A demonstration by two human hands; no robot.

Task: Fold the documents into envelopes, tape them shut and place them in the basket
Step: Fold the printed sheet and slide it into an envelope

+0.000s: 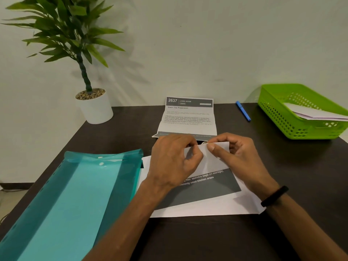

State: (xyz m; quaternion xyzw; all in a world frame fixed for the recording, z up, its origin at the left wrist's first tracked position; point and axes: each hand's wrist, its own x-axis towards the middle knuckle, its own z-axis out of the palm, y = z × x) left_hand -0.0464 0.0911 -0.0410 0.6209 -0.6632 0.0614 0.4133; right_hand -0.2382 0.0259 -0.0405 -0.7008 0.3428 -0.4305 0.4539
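Green leaves of a potted plant [64, 32] fill the upper left of the frame, its white pot [96, 108] standing at the back left corner of the dark table [301, 176]. Below it, at lower left, a teal plastic folder [71, 200] lies open on the table, its flap end touching the left edge of a white sheet.

In the centre, that document [203, 193] lies flat with a grey printed band across it, and its far edge is folded up toward the hands. The left hand [173, 161] rests on the sheet with fingers curled, thumb and forefinger pinching the raised paper edge. The right hand [237, 159], just beside it, pinches the same edge from the other side, thumb on top; a black band [275, 196] circles that wrist. Something small shows behind the raised edge between the hands, too hidden to tell.

Beyond the hands, a creased printed sheet [188, 117] headed "2637 LIVING ROOM" lies near the wall. Right of it lies a blue pen [243, 110]. At the right edge of the frame sits a green basket [278, 113] holding folded white papers [316, 113].
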